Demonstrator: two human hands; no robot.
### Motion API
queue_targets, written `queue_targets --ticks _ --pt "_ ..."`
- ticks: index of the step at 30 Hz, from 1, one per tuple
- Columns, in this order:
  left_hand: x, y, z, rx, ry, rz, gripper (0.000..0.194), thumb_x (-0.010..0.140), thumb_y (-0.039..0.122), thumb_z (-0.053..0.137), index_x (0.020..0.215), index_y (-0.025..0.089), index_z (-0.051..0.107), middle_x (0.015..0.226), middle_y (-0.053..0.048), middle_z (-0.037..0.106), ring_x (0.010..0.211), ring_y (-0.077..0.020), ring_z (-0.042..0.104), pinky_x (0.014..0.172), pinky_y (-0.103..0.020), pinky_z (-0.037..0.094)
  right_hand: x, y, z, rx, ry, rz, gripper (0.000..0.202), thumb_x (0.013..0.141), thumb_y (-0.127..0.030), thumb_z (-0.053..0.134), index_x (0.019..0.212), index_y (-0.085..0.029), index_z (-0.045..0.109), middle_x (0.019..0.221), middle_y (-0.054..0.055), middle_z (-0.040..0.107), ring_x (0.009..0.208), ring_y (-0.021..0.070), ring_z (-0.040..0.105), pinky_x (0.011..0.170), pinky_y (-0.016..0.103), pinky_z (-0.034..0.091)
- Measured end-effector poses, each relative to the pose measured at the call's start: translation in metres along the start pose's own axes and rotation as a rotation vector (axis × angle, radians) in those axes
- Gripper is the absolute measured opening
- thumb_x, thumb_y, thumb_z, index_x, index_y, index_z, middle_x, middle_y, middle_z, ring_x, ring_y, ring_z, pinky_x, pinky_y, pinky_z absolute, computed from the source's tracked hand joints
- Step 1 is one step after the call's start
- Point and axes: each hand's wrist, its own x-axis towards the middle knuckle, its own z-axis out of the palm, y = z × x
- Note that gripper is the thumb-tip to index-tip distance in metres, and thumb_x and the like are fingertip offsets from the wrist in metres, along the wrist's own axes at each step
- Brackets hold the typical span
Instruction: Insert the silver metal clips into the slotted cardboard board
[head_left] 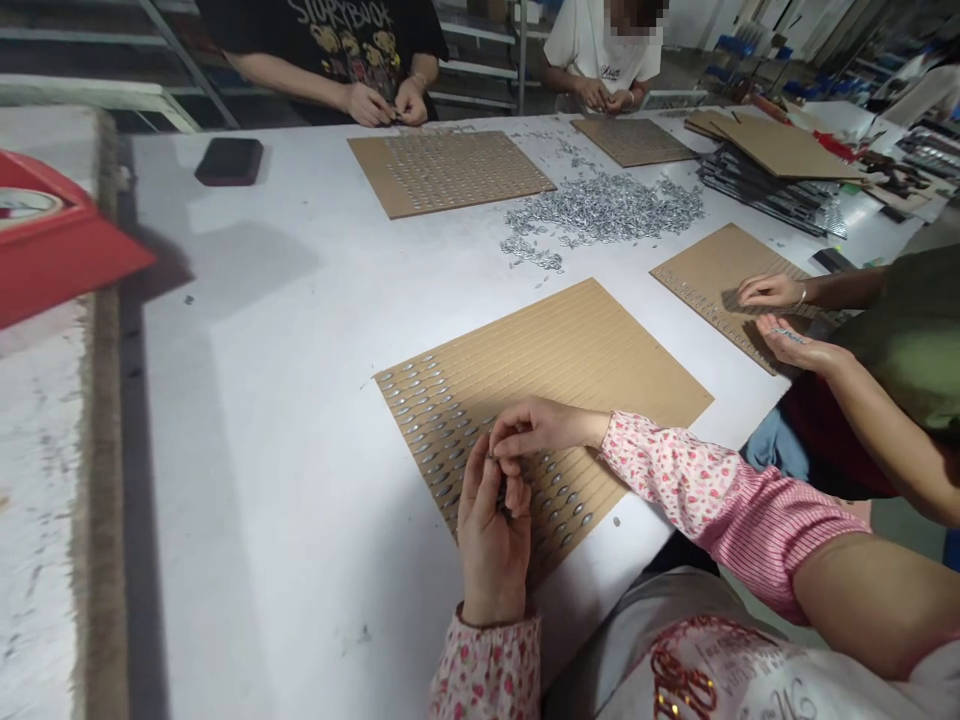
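Head view: beneath my hands, the board [540, 350] lies flat and slantwise, a corner towards me, its silver pieces [437, 390] with long axes roughly left to right, right tips angled up. My left hand [496, 545] is partly curled, palm up; my right hand [536, 425] meets its fingertips, pinching something small and grey. Under the board is the white worktop [300, 450]. To the right, a person's open palm [795, 345] holds more pieces; beyond sits a loose heap [615, 208].

White table [300, 280], pretty well loaded up

Brown boards [555, 340], a heap of small metal pieces [615, 208] and a dark box [229, 162] are spread across it.
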Motion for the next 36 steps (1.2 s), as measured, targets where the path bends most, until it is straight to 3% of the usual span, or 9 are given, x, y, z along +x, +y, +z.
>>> queue_targets --ticks 2,4,9,11,13,16,20,30,36 --pt "-0.001 -0.002 0.001 0.050 -0.006 0.015 0.032 0.078 0.018 0.069 0.109 0.019 0.065 0.070 0.001 0.057 0.047 -0.0032 0.040 0.043 -0.012 0.035 -0.004 -0.002 0.001 0.134 -0.110 -0.010 0.028 0.082 -0.038 0.062 0.085 -0.011 0.060 0.067 -0.001 0.062 0.066 0.0094 0.058 0.069 0.023 0.045" --pt "-0.001 -0.003 0.001 0.084 -0.006 0.020 0.029 0.078 0.019 0.069 0.107 0.018 0.066 0.069 0.000 0.057 0.048 -0.0037 0.041 0.043 -0.012 0.035 -0.004 -0.001 0.001 0.199 -0.109 0.003 0.027 0.080 -0.037 0.065 0.082 -0.011 0.060 0.063 -0.002 0.061 0.063 0.0087 0.058 0.069 0.023 0.046" --pt "0.001 0.002 0.002 0.024 0.090 -0.006 0.022 0.077 0.019 0.068 0.098 0.012 0.068 0.076 -0.004 0.061 0.053 -0.0043 0.047 0.047 -0.012 0.041 0.005 0.012 -0.012 0.301 0.351 -0.013 0.025 0.078 -0.035 0.067 0.081 -0.014 0.055 0.080 0.002 0.067 0.071 0.0076 0.058 0.069 0.020 0.044" --pt "0.002 0.003 0.002 0.002 0.110 -0.033 0.025 0.075 0.015 0.067 0.100 0.011 0.068 0.081 -0.006 0.063 0.057 -0.0046 0.050 0.048 -0.012 0.042 0.008 0.016 -0.022 0.275 0.437 0.009 0.020 0.081 -0.032 0.062 0.082 -0.015 0.052 0.080 0.002 0.067 0.070 0.0081 0.058 0.067 0.020 0.043" --pt "0.003 0.004 0.001 -0.018 0.128 -0.061 0.025 0.073 0.012 0.067 0.098 0.012 0.068 0.083 -0.006 0.064 0.056 -0.0043 0.050 0.047 -0.011 0.041 0.009 0.017 -0.030 0.087 0.429 0.011 0.011 0.085 -0.026 0.055 0.085 -0.015 0.054 0.077 0.001 0.065 0.069 0.0087 0.057 0.069 0.022 0.043" --pt "0.003 0.002 -0.001 -0.035 0.130 -0.115 0.016 0.073 0.011 0.070 0.089 0.013 0.068 0.085 -0.006 0.065 0.056 -0.0039 0.049 0.047 -0.011 0.041 0.011 0.016 -0.036 -0.399 0.345 -0.060 0.011 0.087 -0.017 0.050 0.088 -0.015 0.061 0.082 0.002 0.065 0.078 0.0108 0.056 0.079 0.026 0.041" --pt "0.003 0.000 -0.001 -0.014 0.091 -0.119 0.017 0.070 0.015 0.075 0.085 0.014 0.068 0.089 -0.005 0.065 0.060 -0.0045 0.051 0.048 -0.012 0.041 0.017 0.016 -0.035 -0.795 0.302 -0.063 0.009 0.086 -0.019 0.056 0.086 -0.016 0.064 0.082 0.002 0.064 0.080 0.0128 0.054 0.079 0.026 0.037" --pt "0.003 -0.001 -0.001 0.009 0.150 -0.091 0.024 0.065 0.021 0.081 0.084 0.014 0.067 0.075 0.000 0.059 0.057 -0.0037 0.050 0.045 -0.010 0.039 0.023 0.025 -0.027 -1.043 0.363 -0.102 0.009 0.083 -0.014 0.051 0.076 -0.016 0.056 0.071 0.001 0.057 0.071 0.0143 0.046 0.076 0.027 0.033" --pt "0.003 -0.001 -0.001 0.018 0.166 -0.037 0.023 0.066 0.022 0.080 0.084 0.015 0.067 0.076 0.000 0.060 0.058 -0.0039 0.052 0.046 -0.010 0.040 0.018 0.033 -0.030 -1.033 0.408 -0.116 0.015 0.086 -0.027 0.057 0.077 -0.016 0.056 0.074 0.002 0.056 0.074 0.0143 0.045 0.078 0.027 0.032"
